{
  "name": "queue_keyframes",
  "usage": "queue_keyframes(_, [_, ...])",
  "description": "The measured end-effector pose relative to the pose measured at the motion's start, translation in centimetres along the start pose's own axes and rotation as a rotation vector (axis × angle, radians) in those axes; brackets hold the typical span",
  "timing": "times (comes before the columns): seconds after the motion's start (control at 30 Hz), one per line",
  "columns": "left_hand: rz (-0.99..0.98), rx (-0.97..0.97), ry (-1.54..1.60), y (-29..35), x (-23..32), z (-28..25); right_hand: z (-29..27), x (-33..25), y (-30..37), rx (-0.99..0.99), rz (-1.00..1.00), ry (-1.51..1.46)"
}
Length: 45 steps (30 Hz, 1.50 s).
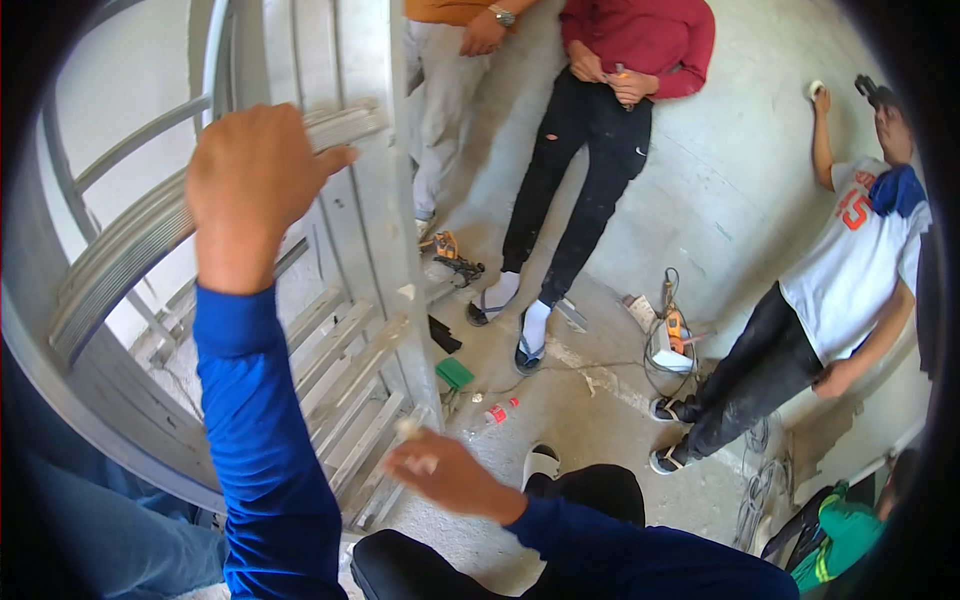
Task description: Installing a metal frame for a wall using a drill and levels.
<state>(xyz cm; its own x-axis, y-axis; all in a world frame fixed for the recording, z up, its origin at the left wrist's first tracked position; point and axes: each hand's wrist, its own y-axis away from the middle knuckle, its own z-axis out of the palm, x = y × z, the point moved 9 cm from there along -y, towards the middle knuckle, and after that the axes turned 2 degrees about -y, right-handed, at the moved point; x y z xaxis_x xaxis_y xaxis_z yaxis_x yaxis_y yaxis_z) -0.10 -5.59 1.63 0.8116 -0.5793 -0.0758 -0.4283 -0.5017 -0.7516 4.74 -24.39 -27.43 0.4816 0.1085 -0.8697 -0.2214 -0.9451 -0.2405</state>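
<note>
Concrete floor (600, 430); metal ladder (376, 215) looks stiff, best gripped at rung (347, 126); left hand (248, 172) curls fingers there, right hand (445, 476) blurred, can't tell.

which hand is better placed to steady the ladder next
Left, I'd judge: the left hand appears to grip the ladder high up, while the right hand is lower, blurred, with no clear hold on it.

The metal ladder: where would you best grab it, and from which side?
Probably by the high step, from the person's near side, where the left hand is, fingers over the top. That step runs crosswise, and its ribbed surface should help against slipping. The long side rail of the ladder looks broad and flat, so likely harder to wrap fingers around.
</note>
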Motion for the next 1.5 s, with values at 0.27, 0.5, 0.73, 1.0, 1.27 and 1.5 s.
queue_keyframes(0.27, [-0.058,-0.068,-0.159,-0.5,2.1,0.0,3.4,-2.5,7.9,-0.301,0.235,-0.335])
queue_keyframes(0.5, [-0.076,-0.064,-0.375,-0.9,3.6,0.1,-2.8,-9.9,7.7,-0.675,0.119,-0.705])
queue_keyframes(0.73, [-0.133,-0.077,-0.357,-0.7,3.6,0.9,-6.8,-8.4,6.7,-0.533,0.11,-0.701])
queue_keyframes(1.0, [-0.115,0.025,-0.377,-0.7,2.7,1.1,-10.0,-7.1,6.2,-0.297,0.115,-0.808])
queue_keyframes(1.27, [-0.152,-0.026,-0.408,-0.8,3.0,1.6,-12.3,-2.7,7.4,0.109,0.088,-1.009])
queue_keyframes(1.5, [-0.292,-0.08,-0.478,-0.9,0.8,1.6,-11.7,-2.7,7.9,-0.073,0.241,-1.049])
